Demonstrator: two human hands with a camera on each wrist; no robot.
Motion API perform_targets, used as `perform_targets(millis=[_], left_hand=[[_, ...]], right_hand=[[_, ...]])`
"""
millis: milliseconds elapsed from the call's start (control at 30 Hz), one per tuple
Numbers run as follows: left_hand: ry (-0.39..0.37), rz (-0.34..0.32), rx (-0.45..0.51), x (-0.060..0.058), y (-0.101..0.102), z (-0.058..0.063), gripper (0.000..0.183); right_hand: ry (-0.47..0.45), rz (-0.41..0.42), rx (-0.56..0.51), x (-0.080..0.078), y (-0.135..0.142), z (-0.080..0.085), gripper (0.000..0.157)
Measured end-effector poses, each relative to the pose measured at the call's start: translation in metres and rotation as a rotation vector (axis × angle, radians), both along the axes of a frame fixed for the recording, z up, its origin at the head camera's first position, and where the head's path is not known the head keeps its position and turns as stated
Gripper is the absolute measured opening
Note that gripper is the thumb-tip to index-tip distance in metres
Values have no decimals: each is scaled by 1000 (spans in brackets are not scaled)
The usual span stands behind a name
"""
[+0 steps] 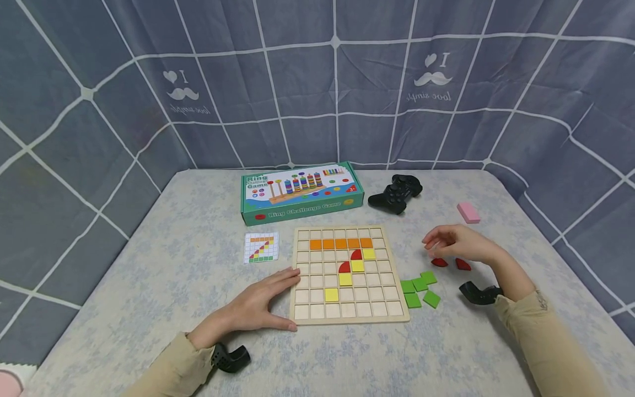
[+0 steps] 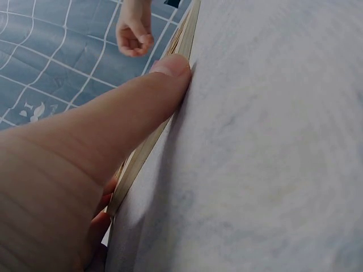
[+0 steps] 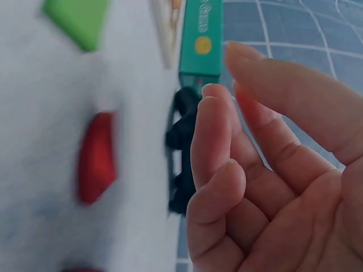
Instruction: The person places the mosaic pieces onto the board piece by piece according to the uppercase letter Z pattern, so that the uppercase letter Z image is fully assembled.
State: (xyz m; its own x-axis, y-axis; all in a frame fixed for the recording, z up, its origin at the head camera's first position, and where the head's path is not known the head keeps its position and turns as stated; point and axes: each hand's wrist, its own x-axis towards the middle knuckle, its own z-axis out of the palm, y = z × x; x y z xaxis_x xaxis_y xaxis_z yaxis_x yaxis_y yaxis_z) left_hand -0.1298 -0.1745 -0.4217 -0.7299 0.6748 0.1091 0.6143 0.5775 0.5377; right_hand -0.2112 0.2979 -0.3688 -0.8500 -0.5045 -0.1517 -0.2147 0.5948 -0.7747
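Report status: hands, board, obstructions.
Left hand touching board, left side. Right hand near loose red pieces, holding nothing. Board partly filled. No obstruction visible.

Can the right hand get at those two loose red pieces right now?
Probably yes: the right hand hovers by the red pieces, appears to hold nothing, and the green tiles lie apart from them, so the way looks free.

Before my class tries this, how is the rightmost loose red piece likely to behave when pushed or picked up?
The red piece lies flat on the table, so it would probably slide rather than tip. Its clean, unbent outline suggests stiffness. Being small beside the right hand, it is likely light.
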Motion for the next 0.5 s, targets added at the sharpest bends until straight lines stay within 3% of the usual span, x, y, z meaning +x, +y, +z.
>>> perform_targets(millis=[233,500], left_hand=[[12,-1,4,0,0,-1,94],[-8,6,3,0,0,0,96]], right_hand=[[-30,38,-1,-1,16,-14,36],[-39,21,41,-4,24,-19,37]])
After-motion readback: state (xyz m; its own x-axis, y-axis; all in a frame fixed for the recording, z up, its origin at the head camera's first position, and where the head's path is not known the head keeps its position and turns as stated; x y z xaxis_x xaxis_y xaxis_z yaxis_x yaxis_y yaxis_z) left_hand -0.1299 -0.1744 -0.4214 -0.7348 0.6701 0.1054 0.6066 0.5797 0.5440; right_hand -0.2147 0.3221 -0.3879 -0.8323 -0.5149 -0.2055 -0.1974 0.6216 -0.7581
